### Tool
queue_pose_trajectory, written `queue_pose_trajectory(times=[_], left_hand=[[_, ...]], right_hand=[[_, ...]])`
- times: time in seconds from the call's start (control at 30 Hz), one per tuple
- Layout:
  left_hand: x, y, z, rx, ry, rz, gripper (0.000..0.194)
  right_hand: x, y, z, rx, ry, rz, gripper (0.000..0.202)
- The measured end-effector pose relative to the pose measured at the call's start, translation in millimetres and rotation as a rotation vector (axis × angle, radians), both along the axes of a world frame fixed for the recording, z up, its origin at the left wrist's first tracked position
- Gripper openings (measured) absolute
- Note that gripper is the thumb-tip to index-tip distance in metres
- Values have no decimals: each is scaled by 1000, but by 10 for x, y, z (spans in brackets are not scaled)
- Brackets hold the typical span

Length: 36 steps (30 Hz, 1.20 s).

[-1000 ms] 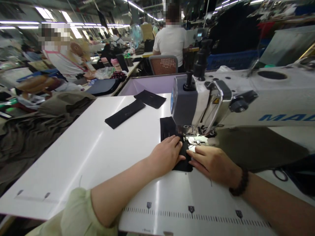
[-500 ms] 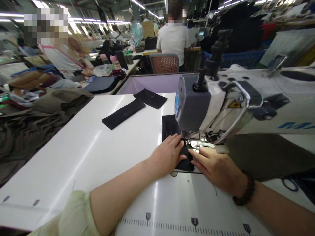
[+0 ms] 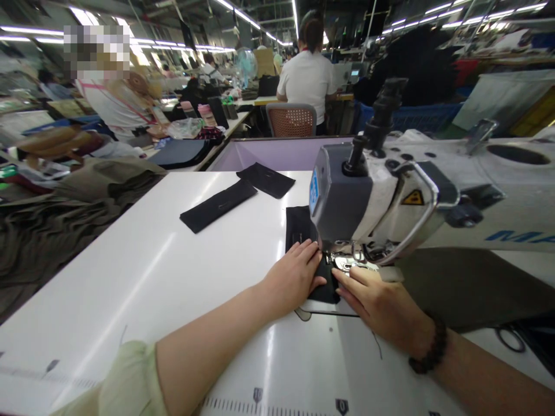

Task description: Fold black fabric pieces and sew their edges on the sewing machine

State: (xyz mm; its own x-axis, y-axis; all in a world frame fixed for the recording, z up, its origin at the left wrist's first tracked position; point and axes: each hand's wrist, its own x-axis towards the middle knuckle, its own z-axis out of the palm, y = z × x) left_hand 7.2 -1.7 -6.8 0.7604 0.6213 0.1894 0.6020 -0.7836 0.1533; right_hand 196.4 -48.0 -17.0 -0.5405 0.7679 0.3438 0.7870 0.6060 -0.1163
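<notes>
A black fabric piece (image 3: 298, 222) lies flat on the white table and runs beneath the presser foot of a sewing machine (image 3: 342, 196). On its left part rests my left hand (image 3: 295, 274), palm down with fingers stretched toward the needle area. My right hand (image 3: 375, 294) has its fingertips at the fabric's right edge, just in front of the metal needle plate (image 3: 347, 263). Its fingers are extended, and a dark beaded bracelet circles the wrist. The fabric under both hands is partly hidden.
Two more black fabric pieces (image 3: 219, 203) lie overlapping farther back on the table (image 3: 143, 277). Brown-green cloth (image 3: 56, 231) is heaped on the left, and an olive cloth (image 3: 468, 283) lies under the machine arm. Scissor handles (image 3: 510, 340) show at right. A person (image 3: 307, 75) sits ahead.
The camera view has tilted slightly, so the scene sits a little lower. The black fabric has shifted slightly away from me under the foot; both hands keep nearly the same pose.
</notes>
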Motion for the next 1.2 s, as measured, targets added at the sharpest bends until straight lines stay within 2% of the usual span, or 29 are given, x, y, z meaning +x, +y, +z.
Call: queue_pose_trajectory(times=[0.1, 0.2, 0.37, 0.67, 1.2], left_hand=[[-24, -68, 47, -26, 17, -158, 25], [-40, -126, 80, -65, 44, -270, 25], [-41, -95, 56, -18, -3, -263, 24], [22, -4, 50, -52, 19, -138, 20], [26, -2, 35, -85, 20, -96, 23]], right_hand=[[9, -28, 48, 13, 34, 155, 26], [15, -49, 78, 27, 45, 214, 32], [15, -24, 52, 7, 28, 141, 31], [10, 12, -3, -38, -32, -26, 26], [2, 8, 31, -51, -6, -8, 21]])
